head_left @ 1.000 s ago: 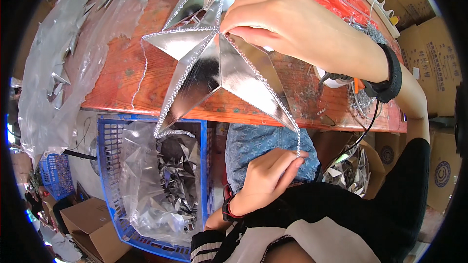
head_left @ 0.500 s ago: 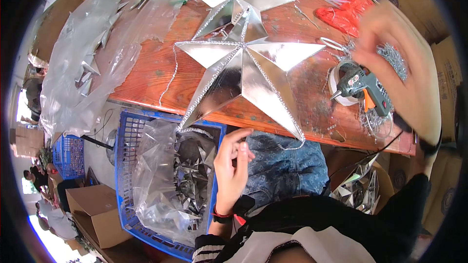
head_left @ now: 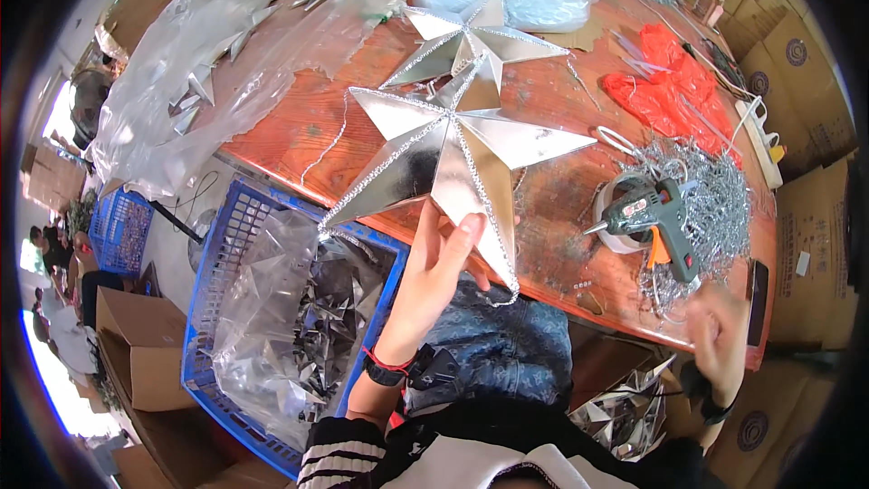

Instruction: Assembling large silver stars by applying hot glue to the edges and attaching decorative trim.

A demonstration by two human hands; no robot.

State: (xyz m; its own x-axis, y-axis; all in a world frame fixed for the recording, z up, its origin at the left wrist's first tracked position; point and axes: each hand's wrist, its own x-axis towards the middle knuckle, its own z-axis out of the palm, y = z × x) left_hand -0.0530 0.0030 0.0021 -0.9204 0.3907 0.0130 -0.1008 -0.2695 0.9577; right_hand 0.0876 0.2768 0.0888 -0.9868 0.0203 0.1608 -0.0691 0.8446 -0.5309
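A large silver star is lying on the wooden table, its lower points hanging past the near edge, and everything else is sitting around it. The left hand is reaching up from below the star, fingers straight and close together, the fingertips touching the underside of its lowest point. The right hand is hanging low to the right of the star, at the table's near edge; it is blurred, so I cannot tell whether it is spread or closed. A smaller silver star is lying just beyond the large one, their points touching. A glue gun is resting to the star's right, on a heap of silver tinsel. A blue crate lined with clear plastic is standing below the star's left side.
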